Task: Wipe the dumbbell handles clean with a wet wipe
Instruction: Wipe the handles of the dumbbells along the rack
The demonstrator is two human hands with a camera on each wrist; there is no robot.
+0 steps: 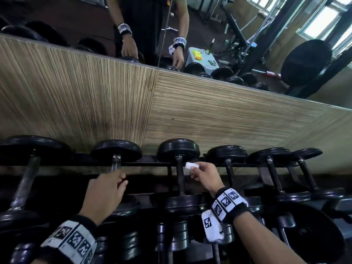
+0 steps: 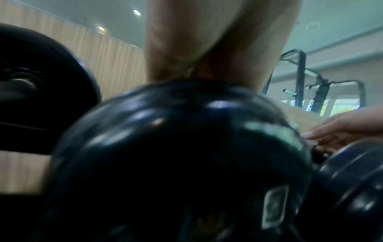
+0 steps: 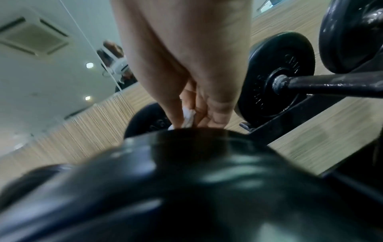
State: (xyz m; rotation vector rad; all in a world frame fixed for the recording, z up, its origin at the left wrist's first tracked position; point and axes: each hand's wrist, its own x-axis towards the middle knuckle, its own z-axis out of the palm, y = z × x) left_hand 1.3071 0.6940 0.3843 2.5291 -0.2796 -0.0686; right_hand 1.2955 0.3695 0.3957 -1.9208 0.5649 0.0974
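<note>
Two hands at a rack (image 1: 144,164) of black dumbbells, a wipe (image 1: 191,166) held in the right.

The folded white wipe is pinched by the right hand (image 1: 206,177), just beside a dark dumbbell handle (image 1: 180,176), apparently not touching it; the left hand (image 1: 106,195) is closed round the next handle (image 1: 116,164) to the left; a wood-grain wall (image 1: 190,111) and mirror (image 1: 209,35) are seen behind.

No text reads clearly. Raised lettering rings the dumbbell plate (image 3: 277,77) right of the right hand (image 3: 186,68), too blurred to make out; the wristbands (image 1: 228,203) carry only square coded markers.
</note>
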